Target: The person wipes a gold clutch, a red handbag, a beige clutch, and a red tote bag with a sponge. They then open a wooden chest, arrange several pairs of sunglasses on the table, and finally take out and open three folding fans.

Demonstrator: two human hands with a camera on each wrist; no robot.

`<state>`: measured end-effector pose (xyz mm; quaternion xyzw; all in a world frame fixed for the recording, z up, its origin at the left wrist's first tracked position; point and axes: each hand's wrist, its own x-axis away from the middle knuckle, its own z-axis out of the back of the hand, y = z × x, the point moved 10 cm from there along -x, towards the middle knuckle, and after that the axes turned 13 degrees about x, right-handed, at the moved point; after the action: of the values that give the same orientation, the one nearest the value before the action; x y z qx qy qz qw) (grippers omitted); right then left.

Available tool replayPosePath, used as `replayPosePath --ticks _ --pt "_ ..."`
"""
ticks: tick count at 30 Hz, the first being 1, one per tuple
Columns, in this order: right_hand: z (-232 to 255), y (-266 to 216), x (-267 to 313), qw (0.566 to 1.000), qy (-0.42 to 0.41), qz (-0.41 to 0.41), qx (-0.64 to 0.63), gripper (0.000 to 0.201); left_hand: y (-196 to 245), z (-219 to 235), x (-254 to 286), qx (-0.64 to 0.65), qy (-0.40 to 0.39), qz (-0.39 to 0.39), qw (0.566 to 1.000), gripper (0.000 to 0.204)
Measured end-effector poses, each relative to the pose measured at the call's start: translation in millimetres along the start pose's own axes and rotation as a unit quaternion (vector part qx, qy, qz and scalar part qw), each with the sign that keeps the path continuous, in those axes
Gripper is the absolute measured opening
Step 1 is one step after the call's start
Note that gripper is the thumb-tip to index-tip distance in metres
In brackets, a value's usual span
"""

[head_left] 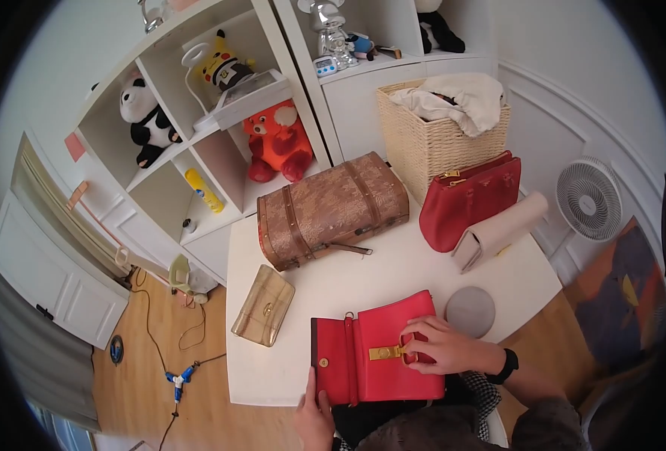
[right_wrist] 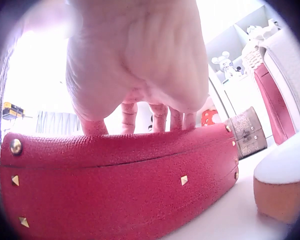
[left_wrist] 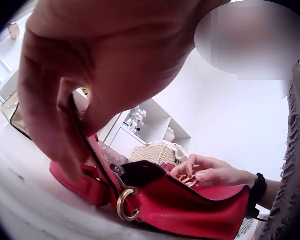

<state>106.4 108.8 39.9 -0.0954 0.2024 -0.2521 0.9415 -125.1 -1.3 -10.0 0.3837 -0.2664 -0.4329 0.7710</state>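
A red handbag [head_left: 401,376] lies at the table's near edge, its flap [head_left: 334,346] spread to the left. My left hand [head_left: 314,421] pinches the flap's outer edge between thumb and fingers; the left wrist view shows this hand [left_wrist: 105,55] large above the bag [left_wrist: 185,215]. With bent fingertips, my right hand [head_left: 446,347] holds the gold clasp [head_left: 384,352] on the bag's front; that hand [left_wrist: 215,172] also shows across the bag in the left wrist view. In the right wrist view the studded red base [right_wrist: 115,185] hides the fingertips of this hand [right_wrist: 140,55].
A gold wallet [head_left: 264,307] lies left of the bag, a brown patterned case [head_left: 333,207] behind. At the right are a grey disc [head_left: 470,312], a pale pink bag [head_left: 498,229], another red bag [head_left: 472,199] and a wicker basket [head_left: 446,146]. A fan [head_left: 588,199] stands beyond.
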Motion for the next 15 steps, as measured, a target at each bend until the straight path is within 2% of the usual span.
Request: replayPosePath --ticks 1,2,3,4,6,7,8,10,13,15 --pt "-0.2 -0.6 -0.9 1.000 -0.003 0.001 0.023 0.023 15.0 2.9 0.5 -0.098 0.042 -0.085 0.991 0.039" --pt "-1.5 -0.3 -2.9 1.000 -0.007 0.004 0.021 0.023 30.5 1.7 5.2 -0.194 0.083 -0.169 0.963 0.039" --pt "-0.6 2.2 -5.8 0.999 0.002 0.003 0.034 0.023 23.3 -5.4 3.8 -0.229 0.073 -0.137 0.961 0.057" --pt "0.9 4.2 -8.1 0.999 0.011 0.001 0.045 0.023 23.7 -5.8 0.5 -0.228 0.074 -0.132 0.962 0.057" --pt "4.6 7.2 -12.2 0.998 0.009 -0.004 0.064 0.022 45.9 -38.7 2.6 -0.320 -0.036 -0.280 0.904 0.053" --pt "6.2 9.7 -14.5 0.996 0.011 -0.013 0.086 0.021 45.2 -48.8 -0.8 -0.133 -0.121 -0.294 0.939 0.056" --pt "4.6 9.3 -15.1 0.996 0.009 -0.008 0.084 0.021 43.8 -61.2 -0.1 -0.156 -0.159 -0.317 0.922 0.061" --pt "2.4 14.5 -14.2 0.987 0.009 -0.034 0.157 0.021 44.6 -69.0 0.2 -0.141 -0.155 -0.319 0.924 0.062" --pt "1.2 10.0 -11.2 0.979 -0.021 -0.073 0.190 0.028 55.2 -79.2 6.0 -0.168 -0.143 -0.340 0.914 0.057" --pt "10.1 -5.8 -8.8 0.983 -0.030 -0.082 0.162 0.032 54.6 -85.1 10.0 -0.188 -0.156 -0.343 0.907 0.058"
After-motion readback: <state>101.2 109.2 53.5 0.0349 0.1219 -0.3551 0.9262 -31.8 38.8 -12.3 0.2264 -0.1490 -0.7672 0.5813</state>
